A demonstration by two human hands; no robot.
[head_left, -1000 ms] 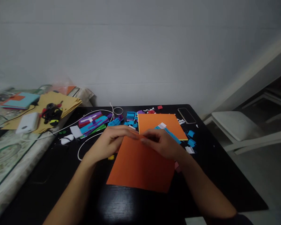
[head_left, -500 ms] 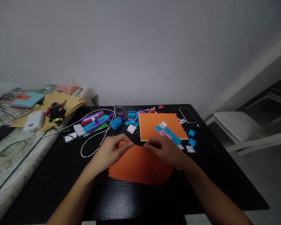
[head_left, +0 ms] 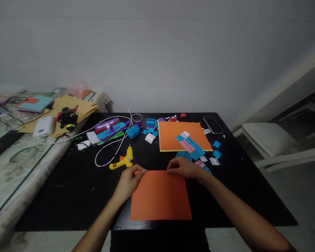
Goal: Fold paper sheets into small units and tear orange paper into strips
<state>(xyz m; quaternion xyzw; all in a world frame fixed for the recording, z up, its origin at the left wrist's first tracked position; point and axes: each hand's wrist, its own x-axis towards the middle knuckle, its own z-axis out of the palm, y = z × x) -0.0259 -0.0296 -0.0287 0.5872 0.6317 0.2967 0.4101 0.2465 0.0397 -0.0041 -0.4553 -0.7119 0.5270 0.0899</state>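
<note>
A sheet of orange paper [head_left: 160,197] lies nearly flat on the black table, close to its front edge. My left hand [head_left: 128,180] pinches its far left corner, thumb on top. At the far edge, toward the right corner, my right hand [head_left: 185,168] grips the same sheet with thumb and bent fingers. A yellow hot glue gun [head_left: 124,160] lies just beyond my left hand. Past my right hand, a strip of blue, pink and white folded paper [head_left: 190,144] rests on a second orange sheet [head_left: 170,134] with a yellow edge beneath it.
Bundled coloured paper strips [head_left: 111,129], a looped white cord [head_left: 97,157] and a roll of tape [head_left: 137,117] lie at the back left. A phone [head_left: 213,125] is at the back right. Brown envelopes [head_left: 81,108] and a white device [head_left: 44,126] sit on the left surface. A white chair [head_left: 257,138] stands right.
The orange paper, previously raised and bent with layered edges at its left, now lies flat nearer the table's front edge. Both hands moved lower with it, and the glue gun has come into sight.
</note>
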